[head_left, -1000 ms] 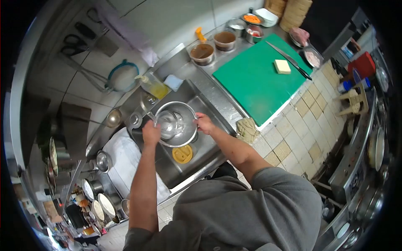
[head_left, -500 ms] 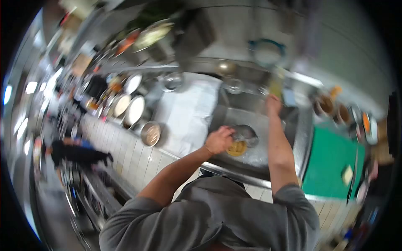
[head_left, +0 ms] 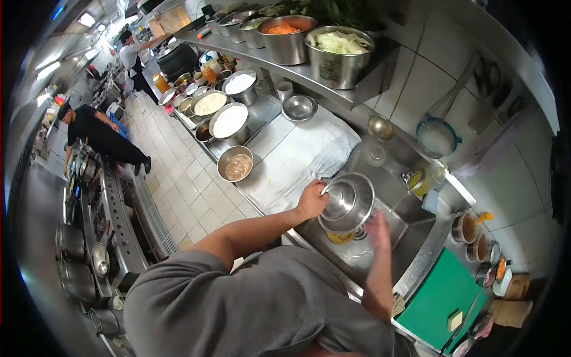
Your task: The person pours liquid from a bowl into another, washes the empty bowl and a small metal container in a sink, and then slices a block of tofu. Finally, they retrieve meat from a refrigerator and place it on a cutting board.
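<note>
My left hand (head_left: pixel 312 200) grips the rim of a metal bowl (head_left: pixel 347 203), which is tilted over the steel sink (head_left: pixel 410 241). At the bowl's right side is my right hand (head_left: pixel 377 231), blurred, fingers apart, with nothing seen in it. Below the bowl, a yellow item (head_left: pixel 340 237) lies in the sink, partly hidden by it. A yellow-green sponge or bottle-like thing (head_left: pixel 419 181) is at the sink's back edge by the tap.
A white cloth (head_left: pixel 291 157) covers the counter left of the sink, with a small bowl (head_left: pixel 299 108) on it. A green board (head_left: pixel 443 303) lies to the right. Food pans (head_left: pixel 342 65) line the shelf above. Two people stand at far left.
My right hand has come from the sink's back toward the bowl, and its fingers are apart. The bowl is now raised and tilted in my left hand. The view has turned.
</note>
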Motion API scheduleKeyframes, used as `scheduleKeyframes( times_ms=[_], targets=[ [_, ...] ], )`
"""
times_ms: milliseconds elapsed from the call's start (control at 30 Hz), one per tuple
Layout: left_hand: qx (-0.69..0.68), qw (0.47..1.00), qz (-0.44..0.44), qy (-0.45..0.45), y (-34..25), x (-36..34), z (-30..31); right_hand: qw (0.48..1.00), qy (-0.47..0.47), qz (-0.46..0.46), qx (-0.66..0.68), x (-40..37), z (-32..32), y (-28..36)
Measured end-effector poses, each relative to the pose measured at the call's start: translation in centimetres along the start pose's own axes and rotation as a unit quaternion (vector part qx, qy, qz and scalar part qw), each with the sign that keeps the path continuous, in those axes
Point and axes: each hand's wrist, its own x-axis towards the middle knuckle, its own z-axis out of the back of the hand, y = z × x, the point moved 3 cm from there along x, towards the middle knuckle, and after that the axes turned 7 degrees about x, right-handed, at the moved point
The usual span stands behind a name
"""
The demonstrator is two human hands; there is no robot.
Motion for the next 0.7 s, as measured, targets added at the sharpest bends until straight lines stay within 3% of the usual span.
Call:
scheduleKeyframes(
  times_ms=[33, 67, 100, 133, 200, 233, 300, 367, 433, 533, 600, 667, 700],
  targets=[
    [-0.022, 0.998, 0.053, 0.04, 2.4, 0.0, -1.3, 0.993, 0.097, -0.052, 0.053, -1.3, -1.0, -2.4],
    [-0.043, 0.991, 0.102, 0.078, 3.9, 0.4, -2.0, 0.99, 0.072, -0.037, 0.118, -3.5, -3.8, -3.7],
    [-0.018, 0.993, 0.069, 0.092, 3.0, 0.9, -1.1, 0.981, 0.054, -0.019, 0.184, -5.0, -6.7, -4.2],
    [0.009, 0.995, 0.041, 0.095, 4.3, 1.5, -1.8, 0.981, -0.025, 0.006, 0.194, -4.0, -5.4, -6.4],
    [-0.035, 0.941, 0.15, 0.302, 4.1, 4.5, 0.1, 0.98, -0.103, 0.088, 0.144, -5.3, -7.4, -7.0],
    [-0.039, 0.945, 0.141, 0.292, 5.2, 7.0, 0.9, 0.976, -0.068, 0.114, 0.171, -5.4, -8.2, -6.9],
    [-0.289, 0.885, 0.333, 0.15, 9.3, 11.8, 2.1, 0.973, -0.133, 0.117, 0.145, -5.0, -8.9, -6.8],
    [-0.317, 0.841, 0.439, 0.004, 16.6, 18.7, 4.1, 0.971, -0.159, 0.134, 0.117, -3.1, -9.9, -6.2],
    [-0.263, 0.823, 0.49, -0.117, 22.8, 24.0, 7.0, 0.968, -0.166, 0.181, 0.059, -1.8, -12.2, -5.3],
    [-0.216, 0.838, 0.496, -0.073, 27.8, 27.4, 9.5, 0.963, -0.167, 0.191, 0.092, 1.2, -18.2, -3.9],
    [0.028, 0.933, 0.35, -0.075, 30.7, 28.9, 9.6, 0.96, -0.171, 0.212, 0.065, 4.9, -19.7, -3.8],
    [0.018, 0.954, 0.293, -0.067, 31.7, 29.7, 9.6, 0.965, -0.214, 0.15, 0.004, 8.7, -21.5, -4.1],
    [-0.045, 0.936, 0.348, -0.027, 31.9, 30.1, 9.5, 0.964, -0.214, 0.155, 0.006, 9.9, -23.0, -3.8]
  ],
)
